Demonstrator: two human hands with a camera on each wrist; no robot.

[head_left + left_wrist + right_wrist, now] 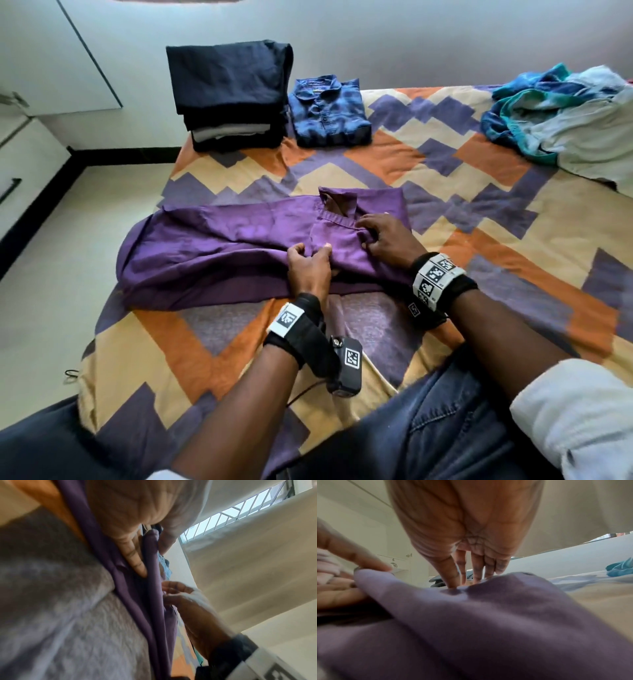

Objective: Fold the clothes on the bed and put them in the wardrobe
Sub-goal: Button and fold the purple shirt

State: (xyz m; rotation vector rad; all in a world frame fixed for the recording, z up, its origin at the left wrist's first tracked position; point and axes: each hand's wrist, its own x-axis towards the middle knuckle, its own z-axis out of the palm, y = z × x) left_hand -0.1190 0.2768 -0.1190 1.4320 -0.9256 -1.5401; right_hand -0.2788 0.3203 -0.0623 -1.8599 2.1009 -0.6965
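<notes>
A purple shirt [222,246] lies spread across the middle of the patterned bed [496,246], collar to the right and body trailing left. My left hand [310,257] pinches a raised fold of it between thumb and fingers [137,563] near the front edge. My right hand [380,240] rests just below the collar, and its straight fingertips [453,580] press the purple cloth [488,622] flat. In the left wrist view the right hand [178,592] touches the same fold of purple shirt [137,601].
A folded dark pile [229,96] and a folded blue shirt [329,109] sit at the bed's far left corner. A loose heap of blue and white clothes [561,113] lies at the far right. White wardrobe doors [51,51] stand to the left across bare floor.
</notes>
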